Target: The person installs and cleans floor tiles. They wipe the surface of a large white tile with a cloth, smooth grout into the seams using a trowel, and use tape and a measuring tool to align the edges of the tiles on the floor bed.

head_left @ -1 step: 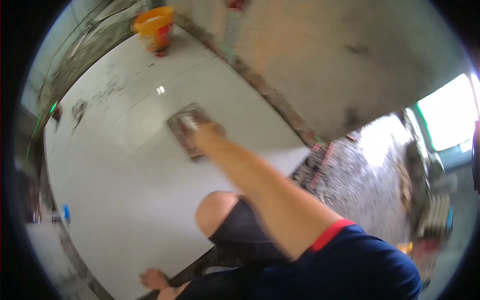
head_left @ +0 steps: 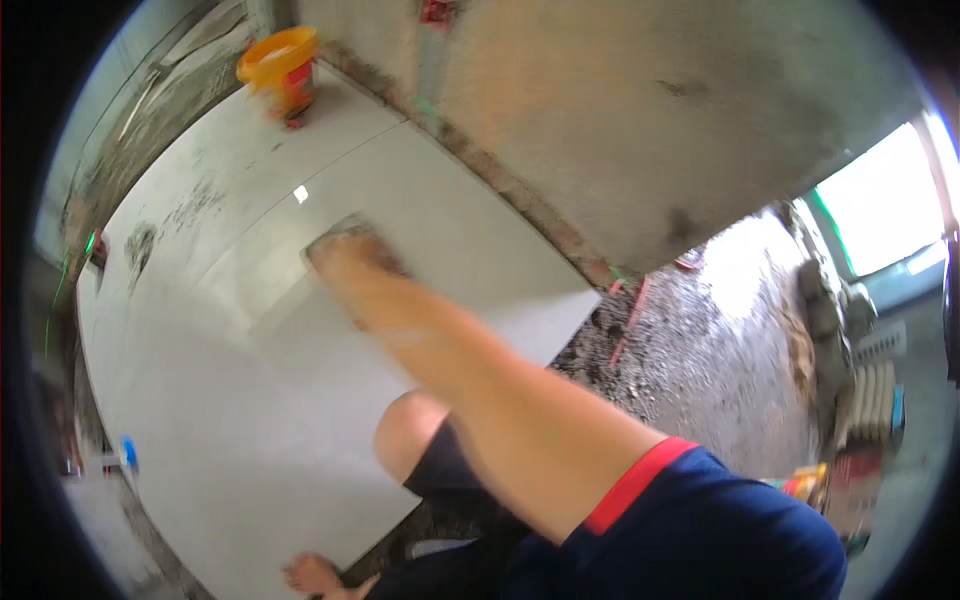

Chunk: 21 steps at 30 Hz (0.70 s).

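Right hand (head_left: 345, 258) extended far across the pale floor tiles (head_left: 230, 400), pressed flat on a grey sponge pad (head_left: 345, 235) that lies on the tile left of centre. The view is motion-blurred; fingers appear laid over the pad, but how tightly they grip it cannot be told. Left hand (head_left: 312, 575) at the near edge, resting on the tile beside the bent knee (head_left: 410, 430); its fingers are partly cut off, so its opening cannot be told. Orange bucket (head_left: 280, 65) stands at the far left, well apart from the pad. Dark smears (head_left: 140, 240) mark the tile at left. Bare rough screed (head_left: 700, 350) lies right of the tiled area.
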Each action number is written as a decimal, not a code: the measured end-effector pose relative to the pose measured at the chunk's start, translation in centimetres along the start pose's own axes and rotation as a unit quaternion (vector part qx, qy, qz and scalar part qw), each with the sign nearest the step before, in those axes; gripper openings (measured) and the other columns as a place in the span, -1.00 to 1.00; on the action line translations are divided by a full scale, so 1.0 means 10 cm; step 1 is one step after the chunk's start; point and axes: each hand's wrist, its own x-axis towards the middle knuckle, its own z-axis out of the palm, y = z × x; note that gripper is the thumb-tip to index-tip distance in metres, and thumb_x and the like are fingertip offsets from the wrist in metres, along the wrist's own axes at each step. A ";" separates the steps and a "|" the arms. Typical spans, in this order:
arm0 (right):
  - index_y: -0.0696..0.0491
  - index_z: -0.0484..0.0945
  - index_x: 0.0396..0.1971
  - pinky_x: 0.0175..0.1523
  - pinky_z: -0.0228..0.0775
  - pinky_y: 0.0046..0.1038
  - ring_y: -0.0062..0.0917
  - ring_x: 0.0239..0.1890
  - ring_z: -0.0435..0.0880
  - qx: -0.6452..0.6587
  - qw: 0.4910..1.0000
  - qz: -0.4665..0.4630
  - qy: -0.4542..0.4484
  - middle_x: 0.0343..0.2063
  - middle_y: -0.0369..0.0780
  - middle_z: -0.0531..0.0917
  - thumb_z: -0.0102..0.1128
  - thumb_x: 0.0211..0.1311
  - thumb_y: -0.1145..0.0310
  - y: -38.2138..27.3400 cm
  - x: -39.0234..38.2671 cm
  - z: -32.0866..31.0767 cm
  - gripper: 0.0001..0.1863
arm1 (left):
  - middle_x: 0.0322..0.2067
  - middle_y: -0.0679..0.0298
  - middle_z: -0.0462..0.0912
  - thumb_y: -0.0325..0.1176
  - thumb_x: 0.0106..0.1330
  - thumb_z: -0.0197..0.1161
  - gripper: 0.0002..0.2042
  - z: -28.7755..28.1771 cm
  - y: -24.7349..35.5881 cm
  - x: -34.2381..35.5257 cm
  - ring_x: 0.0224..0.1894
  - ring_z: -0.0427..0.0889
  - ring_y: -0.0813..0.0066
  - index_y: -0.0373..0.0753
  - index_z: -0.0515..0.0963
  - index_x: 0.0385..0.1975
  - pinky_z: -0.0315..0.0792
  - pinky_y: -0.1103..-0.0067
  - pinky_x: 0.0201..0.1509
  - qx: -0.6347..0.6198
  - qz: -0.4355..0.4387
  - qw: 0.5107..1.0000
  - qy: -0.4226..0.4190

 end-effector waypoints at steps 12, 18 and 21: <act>0.02 0.65 -0.28 -0.15 0.48 -0.27 -0.28 -0.18 0.66 -0.262 0.939 -0.222 -0.008 -0.22 -0.11 0.65 0.05 0.19 0.11 -3.22 0.30 -0.67 -0.67 | 0.26 -0.24 0.17 -0.17 0.35 -0.19 -0.41 -0.21 -0.56 0.63 0.29 0.13 -0.26 -0.49 0.09 0.27 -0.06 0.11 0.39 -0.166 -0.123 0.928 -0.311; -0.02 0.67 -0.24 -0.13 0.48 -0.32 -0.35 -0.14 0.66 -0.299 0.897 -0.325 -0.027 -0.14 -0.17 0.65 0.17 0.12 0.20 -5.26 0.63 0.76 -0.73 | 0.28 -0.39 0.00 -0.24 0.19 -0.10 -0.33 0.05 -0.60 1.08 0.39 -0.14 -0.28 -0.53 0.06 0.27 -0.28 0.10 0.44 -0.267 -0.291 0.887 -0.239; 0.00 0.55 -0.07 -0.01 0.43 -0.27 -0.25 -0.01 0.58 -0.294 0.897 -0.327 -0.056 -0.09 -0.13 0.62 0.07 0.20 0.13 -5.85 0.76 1.49 -0.63 | 0.32 -0.37 -0.14 -0.22 0.22 -0.06 -0.33 0.09 -0.64 1.26 0.40 -0.22 -0.29 -0.53 0.05 0.27 -0.30 0.09 0.44 -0.308 -0.336 0.862 -0.222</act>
